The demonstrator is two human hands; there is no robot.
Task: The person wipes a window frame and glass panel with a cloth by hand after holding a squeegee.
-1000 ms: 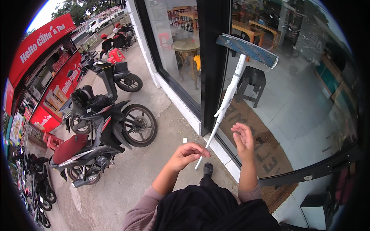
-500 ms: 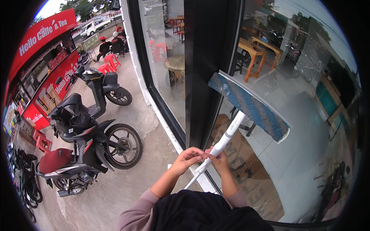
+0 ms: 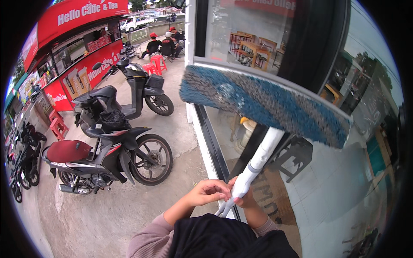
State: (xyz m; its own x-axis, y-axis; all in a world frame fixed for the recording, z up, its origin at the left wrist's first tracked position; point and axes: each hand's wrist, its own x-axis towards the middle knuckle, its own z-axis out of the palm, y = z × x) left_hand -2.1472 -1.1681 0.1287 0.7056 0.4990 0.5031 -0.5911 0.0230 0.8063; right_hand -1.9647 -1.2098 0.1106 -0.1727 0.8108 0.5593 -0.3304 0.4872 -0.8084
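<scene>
A window washer with a wide blue-and-grey striped fluffy pad (image 3: 262, 103) is raised in front of the glass. Its white pole (image 3: 260, 157) slopes down toward my body. Wrapped round the pole from its right side is my right hand (image 3: 245, 198), its fingers partly hidden behind it. My left hand (image 3: 208, 192) is curled in a loose pinch against the pole's left side. Whatever its fingertips hold, if anything, is too small to tell. The pad hides part of the dark window frame (image 3: 312, 47); I cannot tell whether it touches the glass.
To the left, a motorbike with a red seat (image 3: 69, 150) and a black scooter (image 3: 137, 86) stand on the concrete. Beyond them are a red kiosk (image 3: 101, 71), red stools (image 3: 158, 63) and seated people (image 3: 170, 45). A brown mat (image 3: 279, 193) shows through the glass.
The view has swung left and the washer's pad looks larger and nearer, its pole drawn toward my body. My hands stay together at the pole.
</scene>
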